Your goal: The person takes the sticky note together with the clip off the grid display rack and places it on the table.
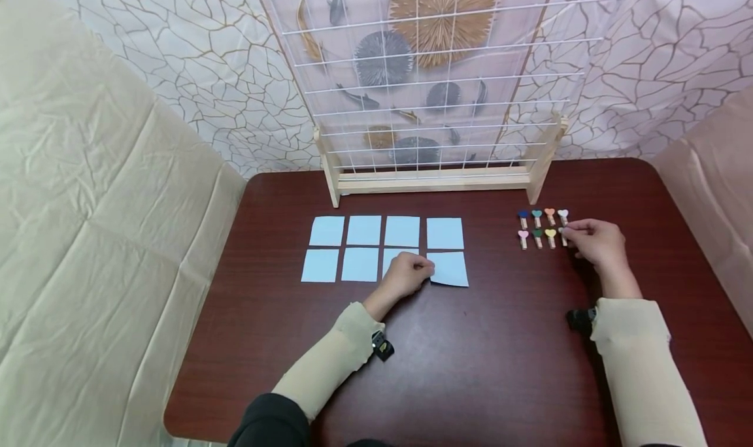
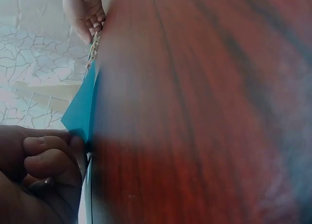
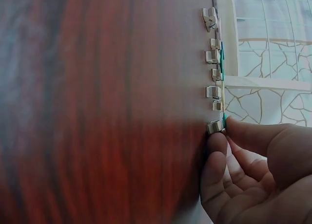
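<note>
My left hand [image 1: 404, 274] pinches the left edge of a light blue paper square [image 1: 450, 269], at the right end of the nearer row. In the left wrist view the paper [image 2: 80, 109] tilts up from the tabletop, its edge between thumb and fingers. Over at the right, my right hand [image 1: 602, 246] pinches a small clip [image 3: 215, 127] at the right end of the nearer row of clips; the fingers partly cover it. Beside it stand several heart-topped wooden clips, among them a yellow clip [image 1: 550, 238] and a white clip [image 1: 563, 216].
Several more blue squares [image 1: 320, 265] lie in two rows on the dark wooden table [image 1: 470, 362]. Behind them stands a white wire grid [image 1: 423, 100] on a wooden base [image 1: 432, 184]. Pale fabric [image 1: 112, 238] hangs at the left side.
</note>
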The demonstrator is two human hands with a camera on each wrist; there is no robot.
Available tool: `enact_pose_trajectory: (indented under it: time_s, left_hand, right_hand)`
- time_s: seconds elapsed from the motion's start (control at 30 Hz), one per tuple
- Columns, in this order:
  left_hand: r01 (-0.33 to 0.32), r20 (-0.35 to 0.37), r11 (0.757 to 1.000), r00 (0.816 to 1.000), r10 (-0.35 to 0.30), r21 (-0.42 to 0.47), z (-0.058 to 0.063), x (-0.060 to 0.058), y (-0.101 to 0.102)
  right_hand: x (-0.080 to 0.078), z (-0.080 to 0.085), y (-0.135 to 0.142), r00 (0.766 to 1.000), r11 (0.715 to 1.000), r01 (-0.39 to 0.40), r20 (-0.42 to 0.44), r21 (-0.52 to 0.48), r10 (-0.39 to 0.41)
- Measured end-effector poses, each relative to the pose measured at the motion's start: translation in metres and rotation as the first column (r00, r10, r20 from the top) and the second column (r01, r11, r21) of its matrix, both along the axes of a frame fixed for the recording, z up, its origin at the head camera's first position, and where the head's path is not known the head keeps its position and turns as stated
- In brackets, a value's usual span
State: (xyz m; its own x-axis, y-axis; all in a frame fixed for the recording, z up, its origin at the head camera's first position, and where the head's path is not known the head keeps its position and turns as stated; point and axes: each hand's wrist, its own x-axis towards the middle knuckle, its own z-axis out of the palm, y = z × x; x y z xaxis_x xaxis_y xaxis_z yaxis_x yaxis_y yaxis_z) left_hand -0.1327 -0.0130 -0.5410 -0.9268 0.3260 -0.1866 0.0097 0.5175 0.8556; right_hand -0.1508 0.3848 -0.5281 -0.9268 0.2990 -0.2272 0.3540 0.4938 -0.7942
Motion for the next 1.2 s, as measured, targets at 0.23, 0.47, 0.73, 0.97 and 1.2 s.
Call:
enact_pose_trajectory:
  time_s: [0.23, 0.47, 0.73, 0.97, 1.2]
  left_hand:
    - [0.012, -0.027, 0.999, 1.0, -0.014, -0.046, -0.001, -0.001, 0.0]
    - [0.019, -0.04, 0.999, 0.999, -0.02, -0.032, 0.001, 0.001, -0.001]
    - [0.027, -0.052, 1.0, 0.998, -0.027, -0.006, 0.003, 0.003, -0.004]
    - [0.132, -0.042, 0.991, 0.99, -0.133, -0.04, 0.004, 0.004, -0.004]
    - [0.183, -0.025, 0.973, 0.982, -0.188, -0.142, 0.009, 0.003, -0.003]
  right_hand:
    - [0.0, 0.0, 0.0, 1.0, 1.0, 0.003, 0.007, 0.015, -0.003]
    - [0.002, -0.002, 0.0, 0.998, 0.997, 0.069, -0.012, -0.029, -0.069]
    - [0.004, -0.001, -0.005, 0.997, 0.996, 0.062, -0.034, -0.06, -0.064]
    - [0.007, 0.0, -0.008, 0.996, 0.996, 0.065, -0.058, -0.062, -0.069]
    - [0.011, 0.002, -0.011, 0.993, 0.993, 0.09, -0.071, -0.072, -0.095]
